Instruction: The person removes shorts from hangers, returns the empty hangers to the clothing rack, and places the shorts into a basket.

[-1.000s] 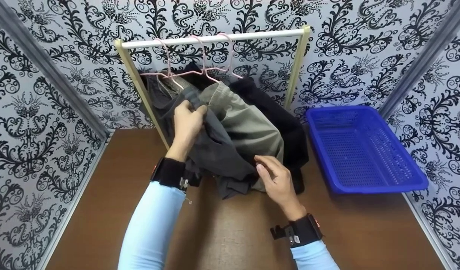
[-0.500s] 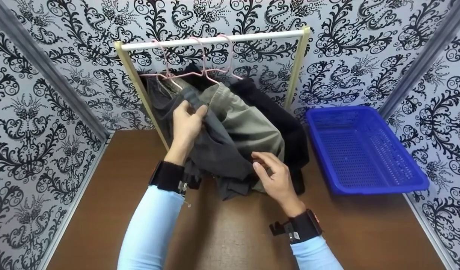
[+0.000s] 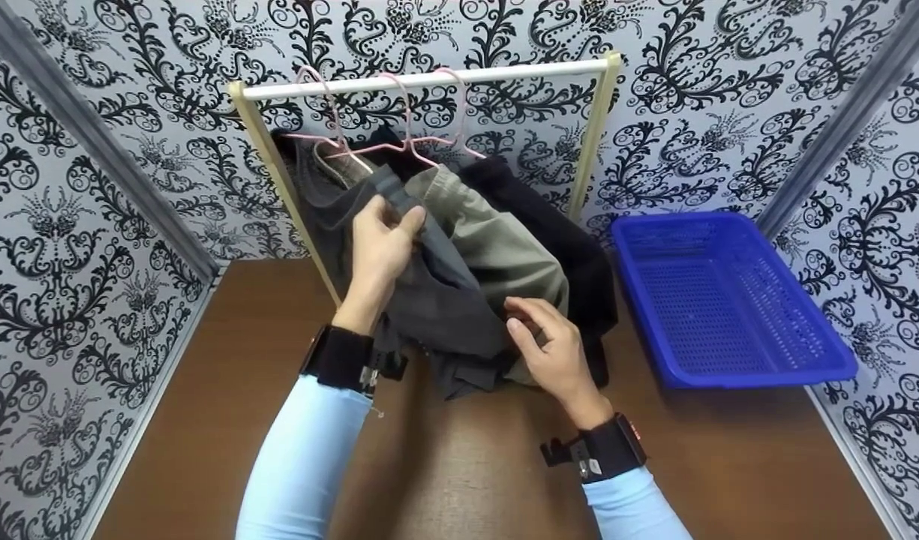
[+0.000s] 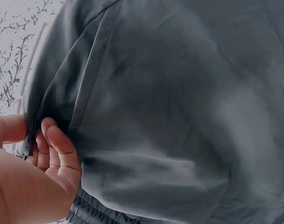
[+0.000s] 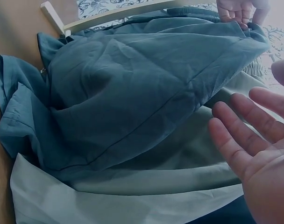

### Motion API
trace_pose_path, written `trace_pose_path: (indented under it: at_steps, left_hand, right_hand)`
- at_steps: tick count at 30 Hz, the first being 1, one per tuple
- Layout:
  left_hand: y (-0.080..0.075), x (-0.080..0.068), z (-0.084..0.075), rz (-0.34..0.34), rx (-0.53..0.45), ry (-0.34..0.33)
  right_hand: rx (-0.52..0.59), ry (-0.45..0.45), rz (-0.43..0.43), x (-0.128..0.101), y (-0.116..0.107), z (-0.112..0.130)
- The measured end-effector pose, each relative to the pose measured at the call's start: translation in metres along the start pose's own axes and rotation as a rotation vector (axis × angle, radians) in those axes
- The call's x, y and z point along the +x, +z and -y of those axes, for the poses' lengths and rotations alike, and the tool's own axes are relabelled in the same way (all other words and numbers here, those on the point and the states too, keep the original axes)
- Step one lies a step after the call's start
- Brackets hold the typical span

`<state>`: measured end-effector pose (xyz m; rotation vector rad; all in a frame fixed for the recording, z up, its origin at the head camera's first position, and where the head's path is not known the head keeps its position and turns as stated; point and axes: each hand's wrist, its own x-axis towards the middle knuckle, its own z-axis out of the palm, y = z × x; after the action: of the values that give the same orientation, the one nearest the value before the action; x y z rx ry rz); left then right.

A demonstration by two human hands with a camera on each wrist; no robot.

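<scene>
Dark grey trousers (image 3: 444,315) with a gathered waistband hang from the leftmost pink hanger (image 3: 331,112). My left hand (image 3: 382,244) pinches their waistband between thumb and fingers; the left wrist view shows the thumb on one side of the cloth and curled fingers (image 4: 60,140) on the other. Near the trousers' lower right edge, my right hand (image 3: 555,352) is held with fingers loosely bent. In the right wrist view its fingers (image 5: 240,144) are spread and grip nothing. Khaki trousers (image 3: 497,240) and black trousers (image 3: 579,262) hang to the right.
The garments hang on a small rack with a white rail (image 3: 519,72) and pale wooden posts (image 3: 594,135). Two more pink hangers hook over the rail. A blue perforated basket (image 3: 647,315) stands at the right on the brown table (image 3: 459,465). Patterned walls enclose the table.
The leftmost hanger's hook has risen and tilted left at the rail. My left hand has shifted slightly right with the grey waistband. My right hand has moved slightly up.
</scene>
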<state>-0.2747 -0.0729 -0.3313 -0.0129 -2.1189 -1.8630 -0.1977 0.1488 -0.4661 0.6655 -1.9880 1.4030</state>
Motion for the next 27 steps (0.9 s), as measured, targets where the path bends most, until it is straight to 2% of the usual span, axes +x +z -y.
trace_pose_path:
  at_steps: [7,14,22,27]
  left_hand:
    - [0.004,-0.007,0.0,0.008,0.027,0.039]
    - [0.006,-0.016,0.007,0.014,0.052,0.067]
    - [0.013,-0.024,0.014,-0.002,0.097,0.152]
    - [0.017,-0.032,0.018,0.007,0.119,0.167]
  right_hand:
    - [0.028,-0.007,-0.004,-0.002,-0.003,0.0]
    - [0.034,-0.009,-0.003,-0.008,-0.008,-0.003]
    - [0.021,0.007,-0.005,-0.011,-0.011,-0.002]
    - [0.014,0.015,-0.007,-0.013,-0.013,-0.001]
